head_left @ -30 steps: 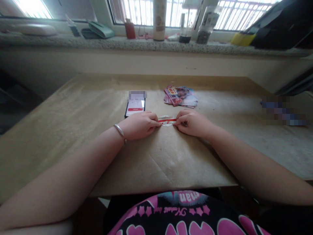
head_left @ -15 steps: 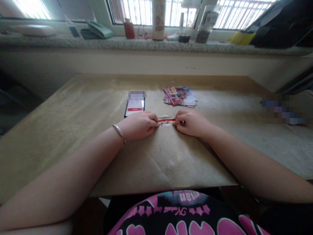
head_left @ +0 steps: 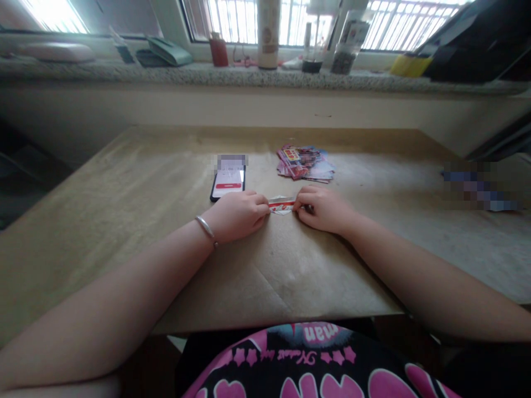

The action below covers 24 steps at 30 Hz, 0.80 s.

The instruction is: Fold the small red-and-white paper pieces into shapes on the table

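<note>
A slim silver metal bangle [head_left: 204, 225] rings the left wrist [head_left: 218, 222]; the black top [head_left: 264, 382] bears white-edged pink lettering [head_left: 308, 388], pink stars [head_left: 339, 356] beside it.

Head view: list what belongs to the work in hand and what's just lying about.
In the work:
- folded paper, between left hand and right hand
- perhaps the card pile

Probably lying about:
- phone
- red bottle
- yellow object

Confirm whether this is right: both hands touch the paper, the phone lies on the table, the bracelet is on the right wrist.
Wrong: the head view shows the bracelet on the left wrist, not the right. Left hand and right hand touch the paper, the phone lies on the table.
</note>
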Motion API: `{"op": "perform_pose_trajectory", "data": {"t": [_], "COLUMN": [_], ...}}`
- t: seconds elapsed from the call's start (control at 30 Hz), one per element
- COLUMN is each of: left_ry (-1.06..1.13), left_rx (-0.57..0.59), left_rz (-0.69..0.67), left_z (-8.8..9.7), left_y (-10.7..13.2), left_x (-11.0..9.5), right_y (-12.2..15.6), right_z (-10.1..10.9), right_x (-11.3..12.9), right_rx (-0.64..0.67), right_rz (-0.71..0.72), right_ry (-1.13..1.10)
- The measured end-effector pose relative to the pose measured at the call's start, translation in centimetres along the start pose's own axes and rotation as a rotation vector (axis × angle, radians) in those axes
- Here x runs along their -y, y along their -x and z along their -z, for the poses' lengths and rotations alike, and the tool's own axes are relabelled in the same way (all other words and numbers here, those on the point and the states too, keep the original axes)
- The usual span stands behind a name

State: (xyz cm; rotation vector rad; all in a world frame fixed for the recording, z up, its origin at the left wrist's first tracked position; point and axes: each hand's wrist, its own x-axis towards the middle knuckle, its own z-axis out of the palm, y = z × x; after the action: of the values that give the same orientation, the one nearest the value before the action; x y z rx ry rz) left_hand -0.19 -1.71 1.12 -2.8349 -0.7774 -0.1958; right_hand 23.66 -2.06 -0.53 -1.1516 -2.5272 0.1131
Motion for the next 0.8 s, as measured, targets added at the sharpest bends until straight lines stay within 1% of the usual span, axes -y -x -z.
{"op": "perform_pose_trajectory", "data": {"t": [0.1, 0.2, 0.3, 0.4, 0.5, 0.67, 0.73, 0.8], "left_ry": [-0.061, -0.082, -0.095, -0.085, -0.035, 0.067, 0.111, 0.163], "left_rx": [0.018, 0.020, 0.004, -0.027, -0.055, -0.079, -0.116, -0.184], "left_rz": [0.040, 0.040, 0.040, 0.020, 0.020, 0.076, 0.106, 0.139], "left_z": [0.3, 0.3, 0.0, -0.4, -0.8, -1.1, -1.2, -1.3], "left_y": [0.0, -0.2, -0.2, -0.3, -0.4, -0.5, -0.5, -0.6], "left_x": [-0.6, -0.8, -0.8, -0.5, -0.3, -0.3, -0.4, -0.5], "right_y": [-0.1, -0.2, -0.3, -0.4, -0.5, -0.6, -0.6, -0.7], "right_z": [-0.2, -0.5, -0.8, -1.1, -1.5, -2.0, -2.0, -2.0], "right_x": [0.0, 0.1, 0.1, -0.1, -0.5, -1.1, -1.2, -1.1], "right_rx": [-0.014, -0.058, -0.128, -0.180, -0.164, -0.131, -0.137, -0.146], "right_rz": [-0.022, -0.065, -0.122, -0.152, -0.126, -0.103, -0.071, -0.023], "right_ry": [0.005, -0.006, -0.016, 0.028, 0.040, -0.025, -0.054, -0.092]}}
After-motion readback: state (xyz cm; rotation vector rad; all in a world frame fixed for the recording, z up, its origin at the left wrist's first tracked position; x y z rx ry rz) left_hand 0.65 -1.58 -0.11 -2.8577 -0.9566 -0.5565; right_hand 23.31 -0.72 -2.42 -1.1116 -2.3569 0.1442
